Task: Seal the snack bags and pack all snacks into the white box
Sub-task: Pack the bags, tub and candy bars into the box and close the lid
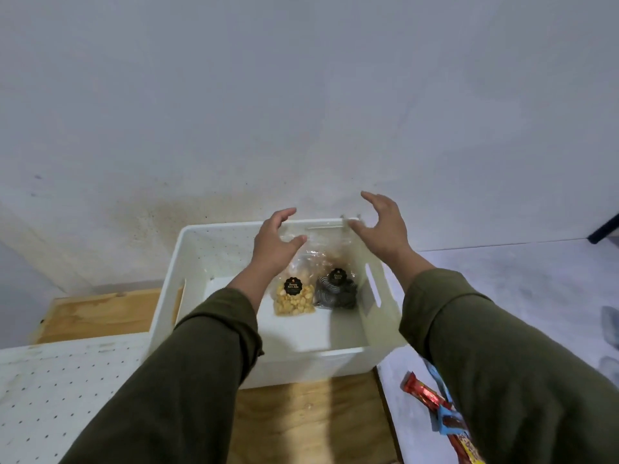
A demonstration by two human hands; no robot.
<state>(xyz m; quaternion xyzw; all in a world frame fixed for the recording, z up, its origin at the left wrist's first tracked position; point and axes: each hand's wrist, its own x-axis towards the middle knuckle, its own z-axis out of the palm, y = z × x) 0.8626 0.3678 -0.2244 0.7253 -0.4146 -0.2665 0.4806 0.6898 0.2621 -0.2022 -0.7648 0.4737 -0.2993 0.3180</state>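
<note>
Clear bags (313,289) lie in the box (207,249), below both hands; left hand (274,244) nearer, right hand (382,226) likewise spread, nothing held.

The white box (321,360) is being carried by a wooden surface (301,426), with a white perforated board (67,390) lying at its near left. On the pale surface (502,279) to the right, red snack bars (422,393) and a blue item (447,418) are lying near the right edge.
</note>
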